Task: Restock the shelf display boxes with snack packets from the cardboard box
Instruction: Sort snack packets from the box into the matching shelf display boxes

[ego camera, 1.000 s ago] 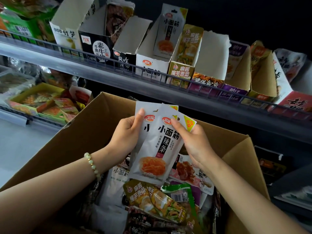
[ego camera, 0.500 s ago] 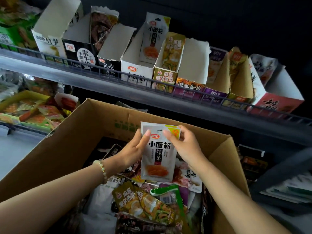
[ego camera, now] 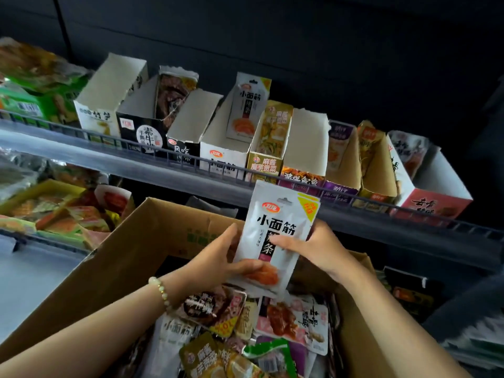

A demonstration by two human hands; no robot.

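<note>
At centre frame, just above the open cardboard box (ego camera: 152, 241), 1 white snack packet (ego camera: 278, 227) is held clear of the loose packets (ego camera: 291, 323) below. A second edge shows at its top left, so it may be a stack; the count cannot be confirmed.

Grip state: both bare hands pinch the packet.
- The left grip (ego camera: 215, 257) holds the lower left edge, with the thumb laid across the printed front near the bottom and the fingers behind.
- The right grip (ego camera: 321, 246) holds the right edge at mid-height, with 1 digit across the front. Its other fingers are hidden behind the film.

Orientation: the long axis of the packet is close to vertical, and the top leans slightly toward frame right. The hang-hole end points up at the shelf (ego camera: 109, 156). The printed face points at the camera. The top edge overlaps the shelf rail in the picture.

Governing relation: the matching white display box (ego camera: 218, 159) lies above and slightly left of the packet, on the shelf behind the rail. It contains 1 identical packet (ego camera: 249, 107), upright and leaning back, with free space in front of it. The box channel runs back from the rail toward upper right. The left grip is nearer to this box.

Judgement: the packet needs a lift up and left over the rail, attitude kept upright, bottom end entering first.
</note>
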